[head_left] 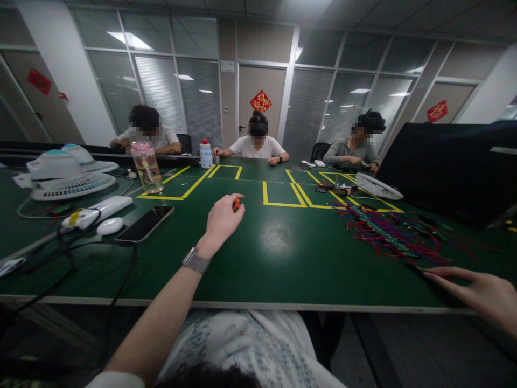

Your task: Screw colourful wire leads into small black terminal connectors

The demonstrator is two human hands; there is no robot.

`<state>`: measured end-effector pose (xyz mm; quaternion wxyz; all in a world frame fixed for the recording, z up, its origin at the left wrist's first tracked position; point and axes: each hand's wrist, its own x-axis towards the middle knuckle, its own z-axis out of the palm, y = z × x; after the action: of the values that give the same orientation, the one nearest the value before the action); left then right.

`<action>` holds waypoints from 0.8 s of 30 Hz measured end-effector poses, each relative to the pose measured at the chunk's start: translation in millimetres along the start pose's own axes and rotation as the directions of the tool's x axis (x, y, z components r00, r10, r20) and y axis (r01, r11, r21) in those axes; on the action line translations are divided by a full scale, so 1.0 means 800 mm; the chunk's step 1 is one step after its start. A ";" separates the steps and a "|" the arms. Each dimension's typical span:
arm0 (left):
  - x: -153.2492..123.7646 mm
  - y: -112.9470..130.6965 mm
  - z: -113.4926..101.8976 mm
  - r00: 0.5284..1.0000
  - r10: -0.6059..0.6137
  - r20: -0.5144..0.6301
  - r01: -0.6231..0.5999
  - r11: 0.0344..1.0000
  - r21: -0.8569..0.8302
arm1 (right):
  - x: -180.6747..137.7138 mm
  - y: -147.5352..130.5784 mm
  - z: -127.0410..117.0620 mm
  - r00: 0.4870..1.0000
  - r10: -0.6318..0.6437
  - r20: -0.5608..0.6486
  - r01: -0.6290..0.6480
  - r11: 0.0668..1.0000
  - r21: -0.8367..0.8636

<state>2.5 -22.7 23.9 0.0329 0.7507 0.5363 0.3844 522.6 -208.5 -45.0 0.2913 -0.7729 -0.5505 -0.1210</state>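
Observation:
Over the middle of the green table, my left hand point(224, 218) is closed around a small orange object point(236, 204); most of it is hidden by the fingers, so its kind does not show. At the right, my right hand point(482, 293) pinches a thin dark piece point(412, 267) between thumb and fingers, close to the tabletop. Just beyond its tip lies a row of small green circuit boards point(382, 231) with many red and blue wires spreading out from both sides.
A phone point(146, 223), white mouse point(110, 226), white fans point(72, 186), black cables point(129, 269) and a pink-lidded bottle point(147, 167) occupy the left. A black monitor point(448, 172) stands right. Yellow tape point(285, 205) marks the table point(258, 269). Several people sit opposite.

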 end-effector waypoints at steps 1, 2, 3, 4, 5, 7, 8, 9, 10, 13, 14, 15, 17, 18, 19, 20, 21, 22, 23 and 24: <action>0.000 0.000 0.000 1.000 0.001 0.001 -0.001 1.000 -0.002 | 0.002 0.004 -0.001 0.996 0.020 0.092 -0.023 0.999 0.035; 0.000 0.000 0.000 1.000 0.001 0.003 -0.001 1.000 -0.004 | 0.004 0.007 -0.002 0.987 0.032 0.159 -0.043 0.997 0.066; 0.000 0.000 0.000 1.000 0.002 0.005 -0.002 1.000 -0.007 | 0.005 0.011 -0.002 0.981 0.036 0.192 -0.054 0.994 0.090; 0.000 0.000 0.000 1.000 0.003 0.005 -0.002 1.000 -0.010 | 0.005 0.013 -0.003 0.982 0.035 0.183 -0.054 0.993 0.102; -0.001 0.000 -0.001 1.000 0.003 0.005 -0.003 1.000 -0.013 | 0.004 0.015 -0.003 0.985 0.027 0.168 -0.047 0.993 0.113; -0.001 0.001 -0.001 1.000 0.004 0.002 -0.004 1.000 -0.014 | 0.002 0.016 -0.003 0.987 0.011 0.162 -0.032 0.991 0.129; -0.001 0.001 -0.002 1.000 0.004 0.002 -0.004 1.000 -0.014 | 0.002 0.015 -0.003 0.985 0.009 0.174 -0.032 0.991 0.131; -0.002 0.002 -0.002 1.000 0.004 0.003 -0.003 1.000 -0.015 | 0.002 0.014 -0.003 0.981 0.012 0.192 -0.038 0.991 0.127; -0.002 0.003 -0.002 1.000 0.003 0.006 -0.003 1.000 -0.018 | 0.003 0.012 -0.004 0.977 0.023 0.213 -0.049 0.992 0.116; -0.003 0.005 -0.004 1.000 0.003 0.017 -0.003 1.000 -0.029 | 0.008 0.008 -0.008 0.962 0.055 0.267 -0.076 0.995 0.071; -0.003 0.005 -0.004 1.000 0.002 0.019 -0.001 1.000 -0.030 | 0.011 0.007 -0.009 0.960 0.054 0.276 -0.074 0.995 0.061; -0.003 0.005 -0.003 1.000 0.001 0.021 -0.001 1.000 -0.028 | 0.013 0.006 -0.010 0.958 0.048 0.283 -0.067 0.996 0.056; -0.003 0.004 -0.002 1.000 0.004 0.020 -0.004 1.000 -0.023 | 0.018 0.007 -0.010 0.956 0.034 0.290 -0.054 0.997 0.058; -0.002 0.003 -0.002 1.000 0.009 0.019 -0.009 1.000 -0.022 | 0.021 0.008 -0.010 0.956 0.033 0.291 -0.053 0.997 0.059; -0.002 0.002 -0.001 1.000 0.015 0.017 -0.014 1.000 -0.022 | 0.023 0.009 -0.009 0.955 0.033 0.294 -0.053 0.997 0.061; -0.002 0.001 0.000 1.000 0.020 0.015 -0.020 1.000 -0.022 | 0.025 0.010 -0.009 0.952 0.037 0.302 -0.057 0.997 0.060; -0.002 0.000 0.000 1.000 0.025 0.014 -0.025 0.999 -0.023 | 0.028 0.011 -0.008 0.947 0.049 0.317 -0.069 0.996 0.054; -0.002 0.000 0.000 1.000 0.028 0.011 -0.027 0.999 -0.024 | 0.030 0.012 -0.007 0.940 0.068 0.335 -0.088 0.995 0.044; -0.002 0.000 0.001 0.999 0.030 0.012 -0.030 0.999 -0.025 | 0.031 0.012 -0.007 0.931 0.093 0.352 -0.112 0.993 0.032; -0.002 0.000 0.001 0.999 0.030 0.011 -0.030 0.999 -0.024 | 0.032 0.011 -0.006 0.924 0.116 0.364 -0.133 0.991 0.022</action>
<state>2.6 -23.6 22.9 0.0391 0.7604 0.5203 0.3867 541.1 -193.1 -30.8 0.2098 -0.8085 -0.5471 0.0549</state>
